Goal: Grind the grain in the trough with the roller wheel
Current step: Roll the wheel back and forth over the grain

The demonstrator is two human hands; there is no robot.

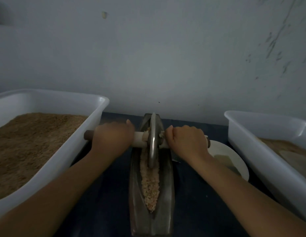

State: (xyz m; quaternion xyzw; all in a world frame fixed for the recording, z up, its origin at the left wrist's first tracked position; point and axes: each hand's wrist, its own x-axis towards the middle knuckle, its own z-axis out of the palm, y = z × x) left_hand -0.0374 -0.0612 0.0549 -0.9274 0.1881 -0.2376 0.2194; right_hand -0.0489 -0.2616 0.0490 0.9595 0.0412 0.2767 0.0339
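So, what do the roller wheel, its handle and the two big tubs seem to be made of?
The roller wheel looks like metal, grey with a dull shine along its rim. Its handle seems to be pale wood or plastic, matte, with a darker end; the dim light leaves it open. The left tub and the right tub look like white plastic, smooth and slightly translucent, with rounded rims.

Grain workshop: filled tubs (90, 134), peeling wall (277, 48).

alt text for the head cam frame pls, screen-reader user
Both hands, left hand and right hand, grip the axle handle of a metal roller wheel standing in a narrow metal trough of pale grain. White tubs of brown meal flank it: left tub, right tub.
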